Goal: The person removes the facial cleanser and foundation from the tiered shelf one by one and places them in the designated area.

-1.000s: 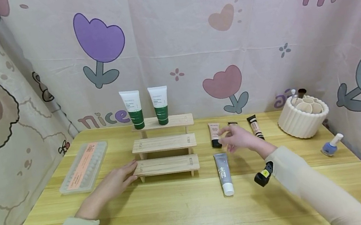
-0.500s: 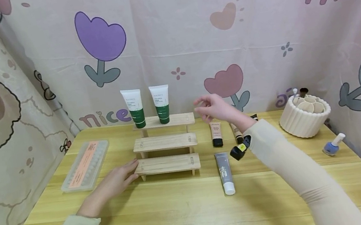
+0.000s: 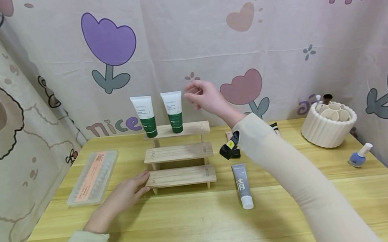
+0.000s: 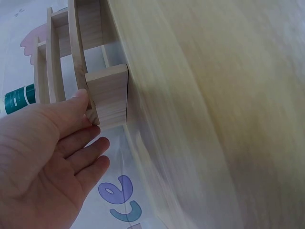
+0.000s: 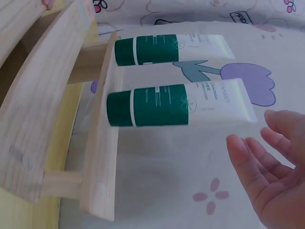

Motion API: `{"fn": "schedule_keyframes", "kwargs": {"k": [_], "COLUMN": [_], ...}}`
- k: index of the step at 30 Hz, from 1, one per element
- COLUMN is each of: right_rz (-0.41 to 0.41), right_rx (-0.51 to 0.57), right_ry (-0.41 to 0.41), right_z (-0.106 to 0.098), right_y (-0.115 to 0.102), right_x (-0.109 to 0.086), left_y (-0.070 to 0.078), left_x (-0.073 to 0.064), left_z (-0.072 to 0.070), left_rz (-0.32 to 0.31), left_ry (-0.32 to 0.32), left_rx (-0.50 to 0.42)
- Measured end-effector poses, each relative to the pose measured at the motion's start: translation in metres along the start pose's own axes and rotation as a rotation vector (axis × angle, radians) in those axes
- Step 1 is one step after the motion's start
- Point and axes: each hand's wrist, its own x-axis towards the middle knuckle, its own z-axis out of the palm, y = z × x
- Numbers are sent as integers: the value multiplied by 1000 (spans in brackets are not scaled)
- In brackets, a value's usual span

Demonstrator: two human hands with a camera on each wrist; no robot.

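Observation:
A three-step wooden display stand [image 3: 181, 175] stands on the table. My left hand [image 3: 124, 197] pinches the left end of its lowest step, thumb on the board and index finger beneath, as the left wrist view shows. Two green-and-white squeeze tubes stand upright, caps down, on the top step: a left tube [image 3: 145, 117] and a right tube [image 3: 174, 112]. My right hand [image 3: 206, 95] hovers just right of the right tube's white crimped end, fingers loosely bent and holding nothing. In the right wrist view a gap shows between the fingertips [image 5: 237, 143] and that tube.
A grey tube [image 3: 242, 185] lies right of the stand. Behind it, smaller tubes are partly hidden by my right sleeve [image 3: 270, 147]. A white ribbed brush holder [image 3: 326, 129] and a blue nail polish bottle [image 3: 359, 156] stand at right. A flat clear case [image 3: 92, 177] lies at left.
My right hand has risen from the small tubes and moved left to beside the right green-and-white tube. My left hand has stayed at the stand's lowest step.

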Motion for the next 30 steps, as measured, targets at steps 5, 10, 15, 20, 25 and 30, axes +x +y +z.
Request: {"fn": "schedule_keyframes", "kwargs": {"k": [5, 10, 15, 20, 25, 30], "right_rz": [13, 34, 48, 32, 20, 14], "right_rx": [5, 23, 36, 48, 45, 54], "right_ry": [46, 82, 104, 106, 101, 118], "right_z": [10, 19, 23, 25, 23, 21], "right_y": [-3, -3, -2, -2, 0, 2], "right_x": [11, 15, 16, 15, 13, 9], "left_y": [0, -1, -2, -2, -1, -1], "left_x": [0, 1, 0, 0, 1, 1], "left_z": [0, 2, 2, 1, 1, 1], "left_rz": [1, 11, 15, 16, 15, 25], "left_ry": [-1, 7, 2, 1, 0, 0], "left_rx": [0, 7, 5, 3, 4, 1]}}
